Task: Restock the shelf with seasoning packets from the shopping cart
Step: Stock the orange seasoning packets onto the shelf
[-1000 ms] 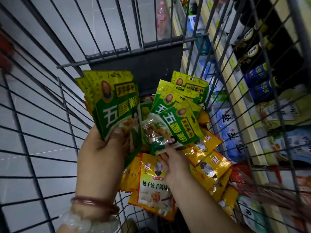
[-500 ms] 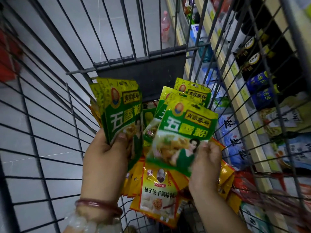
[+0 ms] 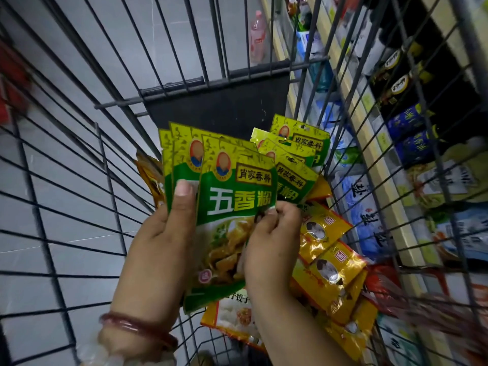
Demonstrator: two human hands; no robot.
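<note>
My left hand [image 3: 158, 249] grips a fanned stack of green seasoning packets [image 3: 184, 159], its thumb pressed on the front. My right hand [image 3: 272, 241] pinches the right edge of one more green packet [image 3: 237, 207] laid on top of that stack. Both hands are inside the wire shopping cart [image 3: 79, 180]. More green packets [image 3: 298, 154] lie behind in the cart, and several yellow packets [image 3: 330, 265] lie under and to the right of my right hand. The shelf [image 3: 380, 207] runs along the right, seen through the cart's wires.
Through the cart's right side I see blue-and-white bags [image 3: 367, 220] low on the shelf and dark bottles [image 3: 398, 83] higher up. A pink bottle [image 3: 257, 35] stands on the grey tiled floor beyond the cart. A black panel [image 3: 224, 101] closes the cart's far end.
My right hand lifted a green packet from the cart's pile and brought it left onto the stack in my left hand. The left hand kept its grip.
</note>
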